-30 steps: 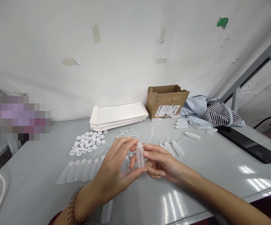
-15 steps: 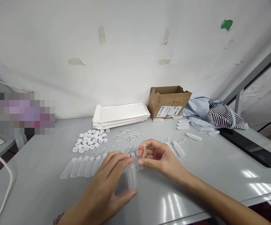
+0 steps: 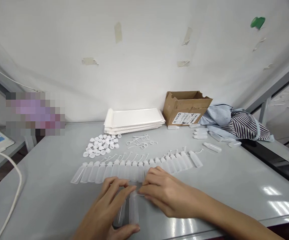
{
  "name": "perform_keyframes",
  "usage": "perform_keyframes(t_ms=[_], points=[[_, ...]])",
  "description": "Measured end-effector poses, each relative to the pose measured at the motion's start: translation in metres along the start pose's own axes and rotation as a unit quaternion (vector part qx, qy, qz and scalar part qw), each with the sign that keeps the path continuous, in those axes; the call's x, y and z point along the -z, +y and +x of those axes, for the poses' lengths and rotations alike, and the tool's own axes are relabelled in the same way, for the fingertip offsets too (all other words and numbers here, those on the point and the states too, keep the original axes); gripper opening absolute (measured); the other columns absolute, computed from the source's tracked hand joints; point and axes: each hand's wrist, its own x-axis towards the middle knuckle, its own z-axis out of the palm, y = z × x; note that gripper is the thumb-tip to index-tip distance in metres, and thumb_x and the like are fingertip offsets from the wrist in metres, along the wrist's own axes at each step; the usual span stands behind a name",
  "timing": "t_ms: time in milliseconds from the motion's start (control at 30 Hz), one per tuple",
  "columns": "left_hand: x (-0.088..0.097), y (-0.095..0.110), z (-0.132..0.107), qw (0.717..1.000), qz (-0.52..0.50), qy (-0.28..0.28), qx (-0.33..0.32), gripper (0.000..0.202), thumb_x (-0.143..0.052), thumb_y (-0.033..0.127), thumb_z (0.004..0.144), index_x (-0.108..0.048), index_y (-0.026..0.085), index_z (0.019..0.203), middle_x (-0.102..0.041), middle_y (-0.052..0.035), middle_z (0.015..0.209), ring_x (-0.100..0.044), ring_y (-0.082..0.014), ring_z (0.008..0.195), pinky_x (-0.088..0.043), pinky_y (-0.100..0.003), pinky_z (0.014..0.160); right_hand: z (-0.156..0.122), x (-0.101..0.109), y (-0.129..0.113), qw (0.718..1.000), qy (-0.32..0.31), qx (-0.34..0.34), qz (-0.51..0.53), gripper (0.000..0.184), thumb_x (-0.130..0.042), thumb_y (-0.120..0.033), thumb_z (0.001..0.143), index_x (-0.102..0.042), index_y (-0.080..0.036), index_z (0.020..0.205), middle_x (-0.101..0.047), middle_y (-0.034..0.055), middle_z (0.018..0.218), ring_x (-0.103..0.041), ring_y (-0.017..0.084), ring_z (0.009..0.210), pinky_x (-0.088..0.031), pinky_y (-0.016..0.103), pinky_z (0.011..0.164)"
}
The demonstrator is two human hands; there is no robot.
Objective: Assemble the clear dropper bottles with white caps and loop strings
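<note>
A small translucent plastic bottle (image 3: 134, 209) lies on the grey table (image 3: 224, 180) near the front edge, beside another one (image 3: 121, 213). My left hand (image 3: 109, 210) is curled around these bottles, fingertips at the top end and thumb below. My right hand (image 3: 163, 193) rests palm down, its fingers pinched at the neck of the bottle. Just beyond my hands a long row of like bottles (image 3: 134, 168) with thin tethered stoppers lies side by side.
White caps (image 3: 100, 145) lie in a heap at the back left, loose white ring tethers (image 3: 140, 141) beside them. A stack of white trays (image 3: 133, 120), a cardboard box (image 3: 186, 107), cloth (image 3: 234, 123), loose bottles (image 3: 211, 146) and a black slab (image 3: 277, 160) stand behind.
Both hands have dropped from mid-air to the table near the front edge, bringing the bottle down onto its side. The view has tilted, so the whole bottle row now shows.
</note>
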Motion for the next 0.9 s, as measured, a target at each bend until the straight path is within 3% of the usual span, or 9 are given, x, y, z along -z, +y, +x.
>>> perform_keyframes(t_ms=[200,400,767,900], points=[[-0.007,-0.003,-0.003,1.000,0.007,-0.006,0.012,0.075,-0.083,0.011,0.050,-0.050,0.026,0.116,-0.051,-0.0052,0.107,-0.043,-0.0280,0.103,-0.048,-0.038,0.084,0.000,-0.014,0.001,0.990,0.002,0.040,-0.136,0.023,-0.050,-0.004,0.086,-0.062,-0.013,0.103,-0.059,0.0063,0.095,-0.044,0.018,0.088,-0.036,0.036,0.084],[-0.007,-0.004,-0.006,1.000,0.021,-0.008,0.020,0.071,-0.082,0.012,0.053,-0.050,0.024,0.115,-0.050,-0.0060,0.107,-0.043,-0.0284,0.103,-0.048,-0.039,0.084,0.003,-0.026,0.001,0.973,0.073,0.060,-0.211,0.020,-0.045,-0.008,0.093,-0.063,-0.014,0.099,-0.060,0.0055,0.088,-0.045,0.019,0.084,-0.032,0.041,0.085],[0.008,-0.009,-0.003,0.996,0.058,-0.061,-0.008,0.066,-0.083,0.024,0.059,-0.052,0.025,0.117,-0.054,-0.0054,0.107,-0.048,-0.0267,0.101,-0.052,-0.036,0.083,0.005,-0.036,0.002,0.962,0.119,0.068,-0.236,0.022,-0.044,-0.006,0.092,-0.064,-0.013,0.095,-0.061,0.0064,0.089,-0.046,0.021,0.084,-0.030,0.045,0.086],[0.005,-0.006,-0.005,0.996,0.086,-0.025,0.013,0.070,-0.083,0.024,0.056,-0.052,0.024,0.118,-0.056,-0.0057,0.109,-0.049,-0.0283,0.102,-0.050,-0.039,0.085,0.005,-0.038,0.002,0.960,0.119,0.063,-0.244,0.019,-0.046,-0.007,0.092,-0.064,-0.014,0.090,-0.060,0.0059,0.088,-0.047,0.020,0.084,-0.030,0.045,0.086]])
